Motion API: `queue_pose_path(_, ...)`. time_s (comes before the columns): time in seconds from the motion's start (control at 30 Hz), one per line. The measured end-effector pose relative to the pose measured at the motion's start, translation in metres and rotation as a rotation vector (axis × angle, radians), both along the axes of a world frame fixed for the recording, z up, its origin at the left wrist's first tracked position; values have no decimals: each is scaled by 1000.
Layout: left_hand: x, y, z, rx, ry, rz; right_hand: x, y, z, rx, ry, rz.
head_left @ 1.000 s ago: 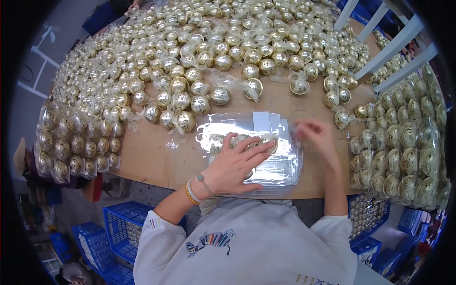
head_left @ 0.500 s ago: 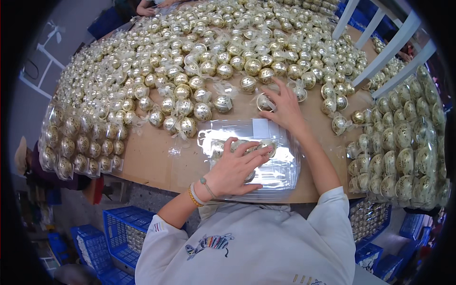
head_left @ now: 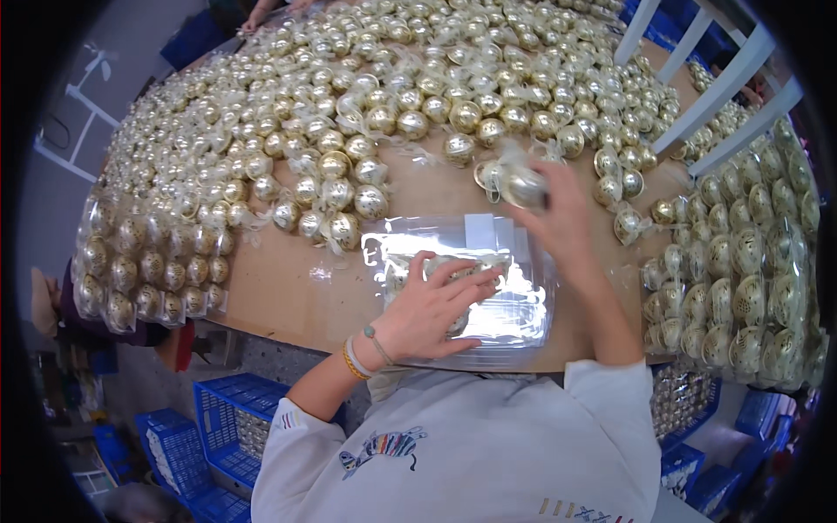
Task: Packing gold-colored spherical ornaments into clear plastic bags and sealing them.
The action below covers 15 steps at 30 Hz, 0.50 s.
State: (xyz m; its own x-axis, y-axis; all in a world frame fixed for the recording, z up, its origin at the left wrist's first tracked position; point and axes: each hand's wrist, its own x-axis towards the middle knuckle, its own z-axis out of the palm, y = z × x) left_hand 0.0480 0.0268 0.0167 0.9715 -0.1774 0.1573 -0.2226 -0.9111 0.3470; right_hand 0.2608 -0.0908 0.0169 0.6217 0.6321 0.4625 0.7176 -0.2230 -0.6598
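Note:
My left hand [head_left: 443, 305] lies with its fingers spread over gold ball ornaments [head_left: 398, 277] in a clear plastic tray package [head_left: 532, 336] at the table's front edge. Those ornaments are partly hidden by the palm and by glare. Above the tray's far right corner, my right hand [head_left: 562, 213] is closed on a gold ball ornament [head_left: 526, 187] with a pale ribbon, smeared by motion. Just left of it shows part of another gold ornament [head_left: 486, 177]. A white card [head_left: 479, 232] sits at the tray's far edge.
Loose gold ornaments [head_left: 288, 96] with sheer ribbons cover the far table. Filled clear packs are stacked at left [head_left: 122, 261] and right [head_left: 745, 288]. White slats [head_left: 719, 91] rise at the far right. Blue crates [head_left: 231, 418] stand below. Another person's hand [head_left: 259, 16] shows at the far edge.
My right hand has drawn back slightly to the right and lifted a gold ball ornament off the table. My left hand stays on the tray.

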Motion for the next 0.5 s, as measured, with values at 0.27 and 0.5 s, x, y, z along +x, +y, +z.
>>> queue_pose_path(0.27,3,0,2,-30,-33,82,-51,-107,-27,-288,606,378)
queue_pose_path(0.5,14,-6,3,-31,5,189,-51,-99,-45,-183,1081,566)
